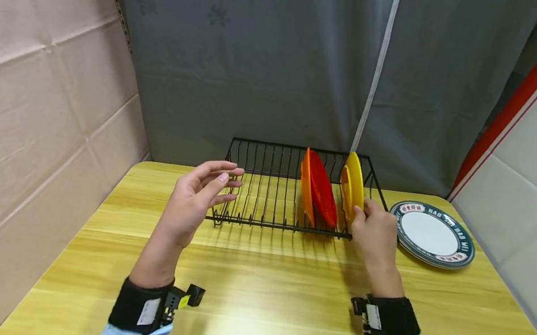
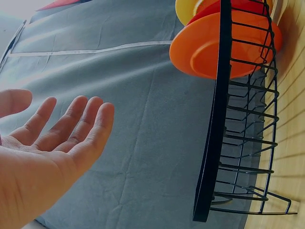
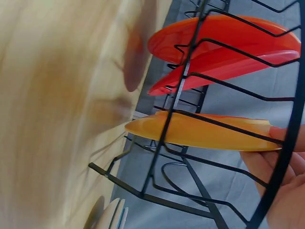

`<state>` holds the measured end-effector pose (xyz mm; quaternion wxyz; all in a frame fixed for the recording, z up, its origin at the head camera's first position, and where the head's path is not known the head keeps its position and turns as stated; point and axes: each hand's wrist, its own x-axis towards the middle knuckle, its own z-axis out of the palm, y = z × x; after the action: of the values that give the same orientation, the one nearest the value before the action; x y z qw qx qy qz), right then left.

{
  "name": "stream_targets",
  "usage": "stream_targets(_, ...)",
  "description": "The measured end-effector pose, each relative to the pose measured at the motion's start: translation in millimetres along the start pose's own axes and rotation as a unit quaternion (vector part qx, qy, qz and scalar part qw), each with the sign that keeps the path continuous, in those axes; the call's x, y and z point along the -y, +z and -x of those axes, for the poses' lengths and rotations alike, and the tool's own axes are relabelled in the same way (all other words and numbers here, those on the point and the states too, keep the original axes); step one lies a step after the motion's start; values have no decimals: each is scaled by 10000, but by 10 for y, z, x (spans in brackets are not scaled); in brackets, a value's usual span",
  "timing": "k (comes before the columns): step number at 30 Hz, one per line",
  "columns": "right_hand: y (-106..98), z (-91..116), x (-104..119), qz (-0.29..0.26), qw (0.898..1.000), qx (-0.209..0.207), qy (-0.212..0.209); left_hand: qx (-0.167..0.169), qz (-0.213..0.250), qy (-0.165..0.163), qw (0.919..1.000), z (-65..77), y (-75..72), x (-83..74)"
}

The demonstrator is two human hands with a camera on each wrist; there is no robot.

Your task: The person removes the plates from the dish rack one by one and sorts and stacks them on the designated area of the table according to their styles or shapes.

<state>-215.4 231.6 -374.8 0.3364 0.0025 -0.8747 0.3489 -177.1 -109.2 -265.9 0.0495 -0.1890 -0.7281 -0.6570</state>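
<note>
A black wire dish rack (image 1: 260, 224) stands on the table with colored plates upright in its right half. My right hand (image 1: 376, 237) pinches the near edge of a yellow plate (image 1: 355, 186) between thumb and fingers; in the right wrist view this yellow plate (image 3: 200, 131) sits among the rack's wires. To its left a red plate (image 1: 323, 189) leans beside an orange plate (image 1: 306, 187). My left hand (image 1: 195, 194) hovers at the rack's left end with fingers loosely spread, holding nothing. In the left wrist view that hand (image 2: 62, 138) is apart from the rack.
To the right of the rack lie stacked white plates (image 1: 431, 234) with dark green patterned rims. A grey curtain (image 1: 262, 63) hangs behind the wooden table (image 1: 249, 302). Pale cloth walls (image 1: 37, 129) bound the left and right sides.
</note>
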Motion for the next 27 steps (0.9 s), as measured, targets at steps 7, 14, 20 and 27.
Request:
stream_targets(7, -97, 3, 128, -244, 9971, -614, -385, 27, 4, -46, 10000, 17, -3, 5)
stream_targets(14, -304, 19, 397, -423, 9809, -1399, -1280, 98, 102, 17, 9999, 10, 39, -15)
stream_targets(20, -532, 103, 701, -392, 9474, -2113, -2372, 520, 799, 46, 9954, 52, 122, -90)
stream_targets(27, -650, 154, 951, -589, 8637, -2891, -4086, 926, 1413, 56, 9856, 154, 291, -231)
